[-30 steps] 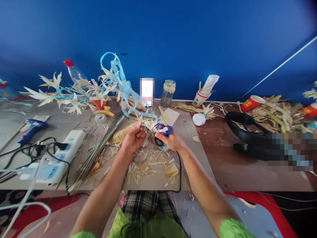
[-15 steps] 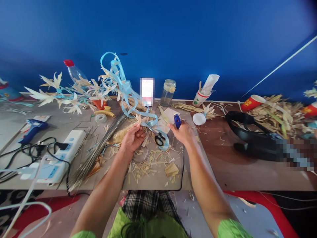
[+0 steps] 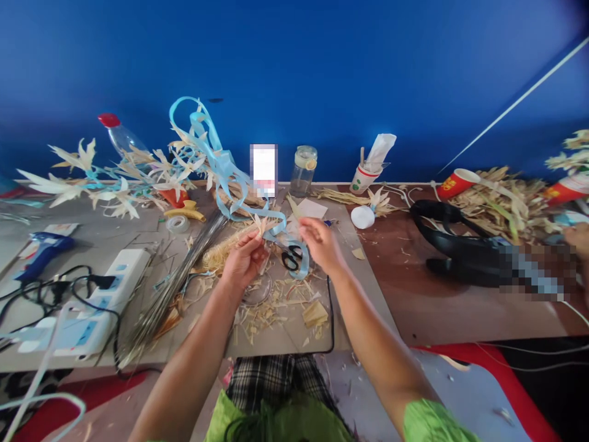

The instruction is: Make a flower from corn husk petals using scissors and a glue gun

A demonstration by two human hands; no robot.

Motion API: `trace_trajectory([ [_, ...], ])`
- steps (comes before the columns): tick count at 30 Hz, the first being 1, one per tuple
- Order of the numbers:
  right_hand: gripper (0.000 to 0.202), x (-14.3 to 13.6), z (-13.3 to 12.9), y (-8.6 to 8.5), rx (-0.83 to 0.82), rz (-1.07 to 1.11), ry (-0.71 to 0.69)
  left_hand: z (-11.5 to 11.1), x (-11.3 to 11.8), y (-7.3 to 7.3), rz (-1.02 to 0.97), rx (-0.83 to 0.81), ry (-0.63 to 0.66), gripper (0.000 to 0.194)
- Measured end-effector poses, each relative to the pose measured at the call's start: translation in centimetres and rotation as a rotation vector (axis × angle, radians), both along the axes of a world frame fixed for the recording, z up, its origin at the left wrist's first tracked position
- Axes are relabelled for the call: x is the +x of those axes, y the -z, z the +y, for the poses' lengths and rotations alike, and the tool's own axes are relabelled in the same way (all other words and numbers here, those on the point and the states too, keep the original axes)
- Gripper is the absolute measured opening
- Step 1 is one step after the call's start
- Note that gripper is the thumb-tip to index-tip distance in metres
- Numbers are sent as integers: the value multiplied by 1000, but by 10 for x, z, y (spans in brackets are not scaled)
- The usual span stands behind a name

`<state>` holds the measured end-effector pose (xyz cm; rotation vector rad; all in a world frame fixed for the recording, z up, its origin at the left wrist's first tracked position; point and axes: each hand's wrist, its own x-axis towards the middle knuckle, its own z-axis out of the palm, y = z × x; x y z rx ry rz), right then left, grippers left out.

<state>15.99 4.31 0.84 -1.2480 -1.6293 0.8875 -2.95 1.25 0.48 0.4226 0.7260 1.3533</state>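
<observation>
My left hand (image 3: 245, 258) is closed in a pinch on a small pale husk flower (image 3: 261, 224), its petals pointing up. Across from it, my right hand (image 3: 322, 244) has its fingers stretched out to the left, with nothing visible in them. Behind that hand lies a blue tool (image 3: 327, 223), mostly hidden. Light-blue ribbon (image 3: 277, 216) loops between the hands and over black-handled scissors (image 3: 291, 258). A pale husk strip (image 3: 292, 205) lies just beyond my right fingertips, on or beside a white paper (image 3: 313, 209).
Wire stems (image 3: 184, 270) and husk scraps (image 3: 262, 316) litter the table. To the left are a power strip (image 3: 110, 307), a blue glue gun (image 3: 43, 252) and husk flowers (image 3: 122, 199). A glass jar (image 3: 302, 175), paper cups (image 3: 458, 183) and a black headband-like device (image 3: 453, 245) stand around. Another person's hand (image 3: 577, 242) shows far right.
My right hand has let go of the blue tool and moved left towards the flower. My left hand still holds the flower. The view has shifted slightly, and another person's hand has appeared far right.
</observation>
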Motion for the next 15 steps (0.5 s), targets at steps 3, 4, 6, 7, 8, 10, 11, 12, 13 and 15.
trace_trajectory([
  [3,34,-26,-9,0,-121,206,-240,-3,8,-2,56,12,39,13],
  [4,31,-32,-11,1,-158,264,-273,-3,11,-1,82,18,37,14],
  [6,26,-39,-13,3,-259,376,-234,-3,16,1,162,36,6,16],
  [7,25,-41,-13,4,-310,417,-215,-3,18,2,221,50,-20,16],
  [8,24,-42,-13,5,-355,447,-194,-3,20,4,290,71,-56,16],
  [10,23,-43,-13,6,-417,481,-153,-2,23,6,429,125,-149,14],
  [11,24,-44,-13,7,-437,497,-124,-2,24,7,482,148,-196,14],
  [12,25,-45,-14,7,-457,515,-92,-2,24,8,522,166,-234,16],
  [13,27,-46,-14,8,-477,540,-64,-2,24,8,555,182,-261,18],
  [15,28,-49,-16,8,-517,599,-30,-2,24,8,627,216,-279,24],
])
